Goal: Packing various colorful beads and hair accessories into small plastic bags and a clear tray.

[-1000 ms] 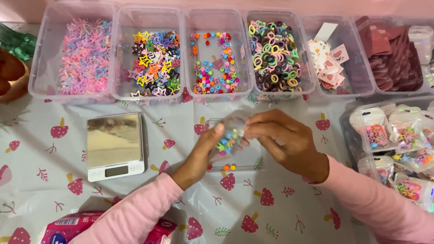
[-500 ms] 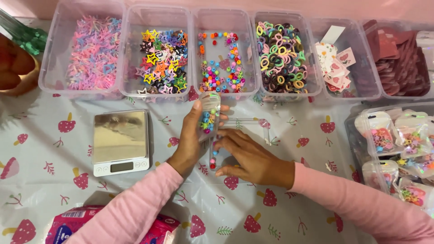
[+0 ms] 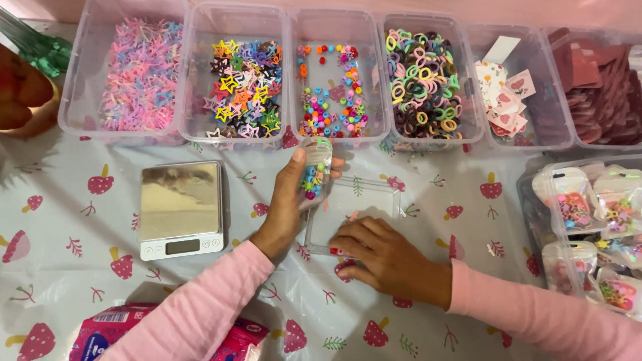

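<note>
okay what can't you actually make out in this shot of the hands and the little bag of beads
- Head view: bead bag, its lower part hidden by the left hand.
- Clear flat tray: near corner covered by the right hand.
- Pink packet: cut off by the bottom edge.
- Scale display: too small to read.

A row of clear plastic bins runs along the back of the desk (image 3: pixel 80 267), which wears a pale cover printed with strawberries. From left to right they hold pastel clips (image 3: pixel 137 73), bright star clips (image 3: pixel 244 87), coloured beads (image 3: pixel 331 93), small hair ties (image 3: pixel 421 83), printed cards (image 3: pixel 505 93) and dark red cards (image 3: pixel 598 80). A small digital scale (image 3: pixel 180 208) stands in front of them. At the right edge lie filled clear packets (image 3: pixel 588 214); a pink packet (image 3: pixel 107 331) lies at the near edge.
</note>
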